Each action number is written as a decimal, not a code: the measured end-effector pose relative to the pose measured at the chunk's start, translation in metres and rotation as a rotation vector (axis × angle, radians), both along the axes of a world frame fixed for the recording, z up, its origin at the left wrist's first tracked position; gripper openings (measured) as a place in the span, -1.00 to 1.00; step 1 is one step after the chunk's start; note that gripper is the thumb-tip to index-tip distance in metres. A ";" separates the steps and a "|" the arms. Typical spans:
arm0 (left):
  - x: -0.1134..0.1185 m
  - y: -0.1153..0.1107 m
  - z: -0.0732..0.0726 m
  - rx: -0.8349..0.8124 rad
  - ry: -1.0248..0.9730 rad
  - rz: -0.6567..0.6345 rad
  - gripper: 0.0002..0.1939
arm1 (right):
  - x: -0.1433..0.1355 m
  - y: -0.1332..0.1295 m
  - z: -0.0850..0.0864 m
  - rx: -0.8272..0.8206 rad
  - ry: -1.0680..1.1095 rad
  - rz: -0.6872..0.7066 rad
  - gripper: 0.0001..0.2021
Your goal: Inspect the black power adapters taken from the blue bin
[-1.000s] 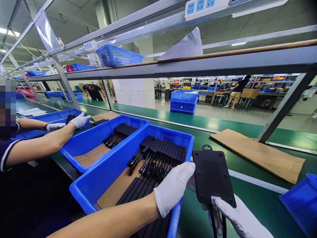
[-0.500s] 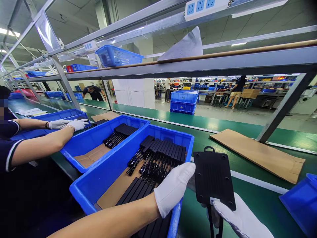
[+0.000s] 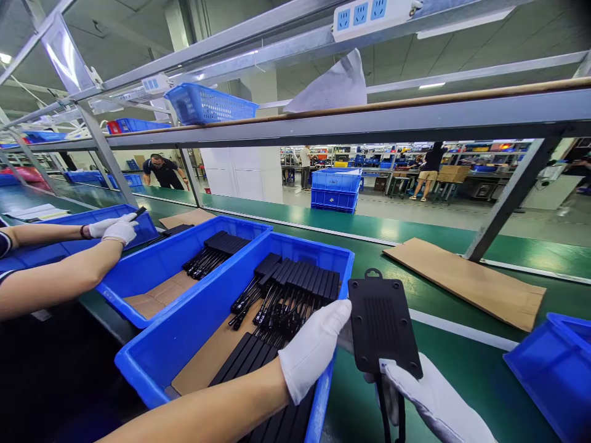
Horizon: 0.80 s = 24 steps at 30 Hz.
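A flat black device with a hanging loop at its top, screws round its edge and a small white label is held upright before me. My right hand, in a white glove, grips its lower end, thumb by the label. Two black cables hang below it. My left hand, also gloved, holds the device's left edge; its fingers are partly hidden behind. To the left, a blue bin carries rows of similar black devices with bundled cables, over cardboard.
A second blue bin with black devices stands beside the first. A co-worker's gloved hands hold a small black piece at far left. Flat cardboard lies on the green bench. Another blue bin is at right; a shelf runs above.
The view has swung slightly right, so the scene sits further left. My hands keep their hold on the device. The co-worker's hands have raised a small black piece.
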<state>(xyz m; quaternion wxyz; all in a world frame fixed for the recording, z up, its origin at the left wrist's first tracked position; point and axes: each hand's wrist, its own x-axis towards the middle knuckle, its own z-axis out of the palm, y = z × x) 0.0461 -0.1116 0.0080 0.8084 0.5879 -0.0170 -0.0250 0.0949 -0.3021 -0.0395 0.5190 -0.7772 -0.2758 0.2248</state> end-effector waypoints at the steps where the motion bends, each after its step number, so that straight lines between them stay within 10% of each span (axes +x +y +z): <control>1: 0.000 0.000 -0.001 0.009 -0.007 -0.015 -0.62 | -0.001 0.001 0.001 0.014 0.033 0.013 -0.50; 24: 0.004 0.001 -0.009 0.068 -0.001 -0.017 -0.58 | -0.004 0.006 0.005 -0.017 0.112 0.066 -0.72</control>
